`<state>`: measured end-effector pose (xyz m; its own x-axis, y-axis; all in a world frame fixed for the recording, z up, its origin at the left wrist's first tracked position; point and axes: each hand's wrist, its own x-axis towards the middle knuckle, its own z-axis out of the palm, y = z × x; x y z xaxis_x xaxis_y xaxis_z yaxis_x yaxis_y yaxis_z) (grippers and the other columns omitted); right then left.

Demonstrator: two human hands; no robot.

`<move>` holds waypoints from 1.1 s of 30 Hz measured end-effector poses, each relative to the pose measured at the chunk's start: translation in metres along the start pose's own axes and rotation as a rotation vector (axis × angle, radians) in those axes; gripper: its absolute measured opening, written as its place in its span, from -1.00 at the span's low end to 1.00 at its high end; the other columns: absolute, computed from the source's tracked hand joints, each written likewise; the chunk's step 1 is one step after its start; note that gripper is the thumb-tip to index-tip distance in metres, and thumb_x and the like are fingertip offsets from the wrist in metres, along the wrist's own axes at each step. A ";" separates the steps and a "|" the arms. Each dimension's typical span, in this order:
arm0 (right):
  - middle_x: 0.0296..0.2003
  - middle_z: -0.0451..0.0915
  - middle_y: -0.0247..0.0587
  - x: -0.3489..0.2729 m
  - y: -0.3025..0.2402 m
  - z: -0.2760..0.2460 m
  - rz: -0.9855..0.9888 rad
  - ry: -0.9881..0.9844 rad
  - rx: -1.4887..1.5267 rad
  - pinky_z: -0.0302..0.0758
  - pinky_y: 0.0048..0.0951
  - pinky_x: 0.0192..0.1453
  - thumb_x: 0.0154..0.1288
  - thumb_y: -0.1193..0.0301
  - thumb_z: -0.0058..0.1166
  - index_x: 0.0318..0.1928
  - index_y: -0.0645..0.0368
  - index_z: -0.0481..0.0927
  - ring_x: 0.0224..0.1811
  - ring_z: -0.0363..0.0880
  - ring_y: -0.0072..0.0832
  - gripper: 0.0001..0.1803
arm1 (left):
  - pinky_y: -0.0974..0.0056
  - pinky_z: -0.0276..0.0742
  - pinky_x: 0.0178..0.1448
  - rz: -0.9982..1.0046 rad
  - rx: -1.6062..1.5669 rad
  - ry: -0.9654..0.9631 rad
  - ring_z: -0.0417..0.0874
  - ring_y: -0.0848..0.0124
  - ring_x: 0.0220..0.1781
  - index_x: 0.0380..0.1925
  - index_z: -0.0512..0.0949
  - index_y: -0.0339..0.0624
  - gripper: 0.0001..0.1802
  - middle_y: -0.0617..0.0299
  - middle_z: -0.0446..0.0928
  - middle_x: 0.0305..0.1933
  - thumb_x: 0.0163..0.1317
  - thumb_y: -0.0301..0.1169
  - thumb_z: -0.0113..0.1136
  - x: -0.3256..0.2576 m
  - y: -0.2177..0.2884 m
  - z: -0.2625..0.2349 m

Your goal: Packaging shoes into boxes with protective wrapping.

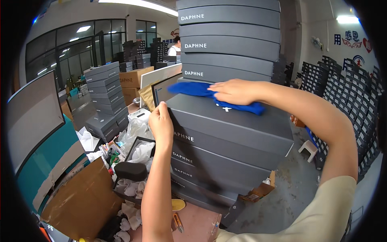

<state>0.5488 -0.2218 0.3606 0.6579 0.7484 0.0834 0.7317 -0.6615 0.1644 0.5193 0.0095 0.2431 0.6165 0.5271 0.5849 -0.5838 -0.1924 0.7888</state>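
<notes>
In front of me stands a stack of dark grey shoeboxes (pixel 217 161). Across the lid of the top shoebox (pixel 242 126) lies a blue cloth (pixel 193 88) with a small white mark; its left end is smeared by motion. My right hand (pixel 234 92) presses on the cloth from above, fingers pointing left over it. At the lid's left front corner, my left hand (pixel 161 123) grips the edge of that same shoebox, thumb up. Its other fingers are partly hidden. Right behind the cloth rises a taller stack of grey shoeboxes (pixel 229 44).
Left of my forearm are a box of white tissue paper (pixel 141 151), a black padded object (pixel 131 171) and a brown cardboard sheet (pixel 78 199). An orange-handled cutter (pixel 178 223) lies on the pink tabletop (pixel 197 224). A white stool (pixel 308 150) stands right; a person (pixel 175 48) is far back.
</notes>
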 end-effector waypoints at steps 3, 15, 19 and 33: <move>0.31 0.19 0.08 -0.081 -0.013 -0.015 0.110 -0.027 0.065 0.08 -0.27 0.41 0.41 0.10 -0.39 0.28 0.29 0.24 0.36 0.15 -0.09 -0.39 | 0.29 0.14 -0.47 0.027 -0.019 -0.002 0.17 0.55 -0.56 -0.66 0.30 -0.38 -0.51 0.32 0.21 -0.70 0.32 -0.18 -0.10 0.003 -0.013 0.007; -0.49 0.50 0.04 -0.198 -0.001 0.034 0.475 1.182 0.237 0.40 -0.27 -0.26 0.39 0.23 -0.12 -0.34 0.37 0.49 -0.41 0.51 -0.15 -0.62 | 0.15 0.21 0.29 0.627 0.483 0.093 0.39 0.10 0.21 -0.02 0.48 -0.27 -0.69 -0.02 0.44 0.10 0.35 -0.34 -0.09 -0.040 0.042 0.002; -0.03 0.57 -0.19 -0.169 -0.023 0.079 0.328 1.241 0.504 0.28 -0.53 0.21 0.47 0.21 -0.21 0.08 0.30 0.47 0.06 0.45 -0.53 -0.58 | -0.03 -0.01 0.39 0.770 0.571 -0.352 0.33 0.17 0.27 -0.05 0.51 -0.15 -0.66 0.11 0.46 0.08 0.37 -0.30 -0.23 -0.100 0.083 0.033; -0.58 0.48 -0.10 -0.139 -0.254 0.173 -0.249 0.561 0.797 0.50 -0.33 -0.33 0.19 0.29 0.13 -0.40 0.17 0.50 -0.55 0.53 -0.30 -0.79 | 0.25 0.18 0.35 0.399 0.289 -0.455 0.44 0.25 0.22 -0.02 0.51 -0.41 -0.52 0.02 0.49 0.13 0.42 -0.23 -0.27 -0.087 0.130 -0.097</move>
<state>0.3024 -0.1654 0.1376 0.4412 0.6478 0.6210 0.8779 -0.1683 -0.4482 0.3384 0.0189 0.2760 0.5807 -0.0198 0.8139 -0.6873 -0.5477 0.4771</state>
